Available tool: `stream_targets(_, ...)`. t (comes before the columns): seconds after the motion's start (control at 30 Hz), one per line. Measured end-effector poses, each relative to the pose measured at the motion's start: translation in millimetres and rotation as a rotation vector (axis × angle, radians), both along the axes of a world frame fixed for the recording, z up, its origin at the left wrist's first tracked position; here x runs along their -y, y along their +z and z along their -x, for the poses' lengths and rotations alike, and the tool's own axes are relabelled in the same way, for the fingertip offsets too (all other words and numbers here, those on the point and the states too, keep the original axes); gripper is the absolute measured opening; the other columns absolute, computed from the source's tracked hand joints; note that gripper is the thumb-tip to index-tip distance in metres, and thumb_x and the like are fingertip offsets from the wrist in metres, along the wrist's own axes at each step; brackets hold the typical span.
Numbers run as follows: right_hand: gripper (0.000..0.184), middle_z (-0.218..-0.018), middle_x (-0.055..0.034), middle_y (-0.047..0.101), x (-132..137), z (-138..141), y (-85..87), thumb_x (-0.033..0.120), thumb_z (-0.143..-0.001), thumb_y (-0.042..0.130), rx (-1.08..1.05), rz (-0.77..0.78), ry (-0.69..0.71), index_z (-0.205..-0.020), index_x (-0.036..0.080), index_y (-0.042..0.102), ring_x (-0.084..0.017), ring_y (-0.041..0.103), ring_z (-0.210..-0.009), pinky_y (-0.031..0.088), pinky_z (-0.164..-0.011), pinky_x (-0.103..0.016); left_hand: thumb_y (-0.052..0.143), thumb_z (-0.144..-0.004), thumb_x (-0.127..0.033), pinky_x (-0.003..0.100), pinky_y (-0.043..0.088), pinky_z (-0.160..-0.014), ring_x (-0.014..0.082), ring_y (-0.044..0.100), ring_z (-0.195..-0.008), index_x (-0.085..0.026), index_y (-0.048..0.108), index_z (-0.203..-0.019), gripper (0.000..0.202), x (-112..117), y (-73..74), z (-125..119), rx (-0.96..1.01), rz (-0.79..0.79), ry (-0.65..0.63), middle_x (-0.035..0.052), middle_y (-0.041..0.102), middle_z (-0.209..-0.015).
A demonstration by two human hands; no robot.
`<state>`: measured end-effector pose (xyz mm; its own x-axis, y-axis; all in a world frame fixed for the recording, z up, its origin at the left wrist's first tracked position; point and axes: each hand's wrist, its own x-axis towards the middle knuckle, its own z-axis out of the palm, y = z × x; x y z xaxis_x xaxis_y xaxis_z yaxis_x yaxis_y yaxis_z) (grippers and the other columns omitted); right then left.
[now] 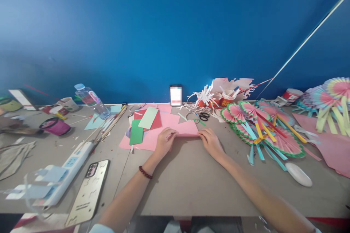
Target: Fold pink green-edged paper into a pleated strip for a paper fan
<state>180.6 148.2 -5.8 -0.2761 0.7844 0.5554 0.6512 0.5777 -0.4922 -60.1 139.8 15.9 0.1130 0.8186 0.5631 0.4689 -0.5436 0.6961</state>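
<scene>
Your left hand [165,140] and right hand [212,143] pinch, between thumb and fingers, the two ends of a pink paper strip [187,129], which spans the gap between them above the grey table [188,189], directly in front of you. A narrow band shows along the strip's near edge; the step in hand is, by appearance, the folding or creasing of that edge. The next move calls for both ends held level and even pressure along the band; whether the crease is already firm cannot be told. Beyond and to the left of your left hand lie larger pink sheets [149,142], bearing a dark green card [136,133] and a pale green card [148,118]. Black-handled scissors [203,117] rest beyond the strip; pleated paper fans [237,113] lie farther right.
</scene>
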Motion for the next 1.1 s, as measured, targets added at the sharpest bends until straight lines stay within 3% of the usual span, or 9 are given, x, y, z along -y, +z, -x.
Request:
stream_targets(0.2, 0.023, -0.081, -0.0069, 0.065, 3.0, 2.7, 4.0, 0.022, -0.093, 0.043, -0.039, 0.031, 0.026, -0.081, 0.018, 0.063, -0.021, 0.057, -0.082, 0.047, -0.075, -0.033, 0.052, -0.092, -0.029, 0.027, 0.052, -0.069, 0.0145, 0.062, -0.074, -0.019, 0.064, -0.081, 0.018, -0.3, -0.2, -0.7, -0.047, -0.027, 0.038, 0.0023, 0.066, -0.078)
stream_targets(0.27, 0.024, -0.079, -0.0064, 0.065, 4.6, 3.8, 6.7, 0.023, -0.092, 0.044, -0.073, 0.049, 0.035, -0.079, 0.018, 0.063, -0.02, 0.058, -0.081, 0.047, -0.075, -0.033, 0.052, -0.092, -0.029, 0.03, 0.053, -0.076, 0.0162, 0.062, -0.084, -0.019, 0.062, -0.095, 0.014, 0.9, -1.1, -1.3, -0.079, -0.111, 0.104, 0.005, 0.065, -0.089)
stream_targets(0.33, 0.024, -0.078, -0.006, 0.065, 6.6, 4.9, 9.8, 0.026, -0.092, 0.046, -0.134, 0.087, 0.017, -0.078, 0.019, 0.064, -0.02, 0.058, -0.08, 0.047, -0.074, -0.032, 0.055, -0.091, -0.029, 0.035, 0.051, -0.085, 0.0197, 0.06, -0.098, -0.019, 0.057, -0.111, 0.022, 3.6, -1.2, -2.1, -0.12, -0.227, 0.214, 0.0092, 0.061, -0.104)
stream_targets(0.43, 0.025, -0.079, -0.0057, 0.066, 9.2, 6.9, 14.1, 0.034, -0.09, 0.048, -0.279, 0.189, -0.029, -0.08, 0.019, 0.065, -0.019, 0.058, -0.076, 0.046, -0.07, -0.031, 0.057, -0.089, -0.023, 0.038, 0.048, -0.088, 0.0218, 0.056, -0.103, -0.02, 0.053, -0.114, 0.025, 10.1, 0.3, -4.6, -0.193, -0.423, 0.314, 0.0102, 0.057, -0.106)
stream_targets(0.6, 0.035, -0.077, -0.004, 0.068, 11.8, 13.3, 18.7, 0.053, -0.076, 0.063, -0.619, 0.518, 0.003, -0.084, 0.019, 0.065, -0.017, 0.059, -0.069, 0.047, -0.066, -0.03, 0.057, -0.088, -0.019, 0.029, 0.047, -0.069, 0.0163, 0.058, -0.079, -0.02, 0.054, -0.108, 0.02, 20.0, 1.7, -17.5, -0.403, -0.563, 0.07, 0.0044, 0.062, -0.088)
stream_targets(0.8, 0.038, -0.069, 0.0004, 0.066, 20.8, 25.3, 22.8, 0.052, -0.065, 0.075, -0.862, 0.861, 0.176, -0.078, 0.018, 0.062, -0.014, 0.06, -0.063, 0.048, -0.065, -0.029, 0.06, -0.087, -0.04, 0.034, 0.048, -0.078, 0.0219, 0.06, -0.093, -0.017, 0.054, -0.114, 0.036, 24.2, 0.6, -33.9, -0.566, -0.507, 0.029, 0.011, 0.065, -0.102)
stream_targets(0.97, 0.036, -0.068, 0.0004, 0.066, 23.5, 29.4, 21.4, 0.048, -0.061, 0.08, -0.905, 0.987, 0.186, -0.073, 0.018, 0.063, -0.015, 0.061, -0.066, 0.05, -0.072, -0.031, 0.051, -0.091, -0.024, 0.034, 0.049, -0.078, 0.0206, 0.062, -0.091, -0.017, 0.057, -0.107, 0.018, 24.9, 0.6, -35.4, -0.661, -0.443, -0.028, 0.0096, 0.066, -0.098)
stream_targets(1.1, 0.037, -0.079, -0.0023, 0.069, 21.1, 29.3, 18.8, 0.049, -0.062, 0.077, -0.835, 0.963, 0.217, -0.08, 0.018, 0.065, -0.017, 0.064, -0.074, 0.051, -0.078, -0.033, 0.044, -0.091, -0.014, 0.033, 0.049, -0.078, 0.0197, 0.063, -0.093, -0.015, 0.056, -0.11, 0.022, 22.8, -4.5, -33.9, -0.658, -0.417, -0.041, 0.0098, 0.067, -0.1)
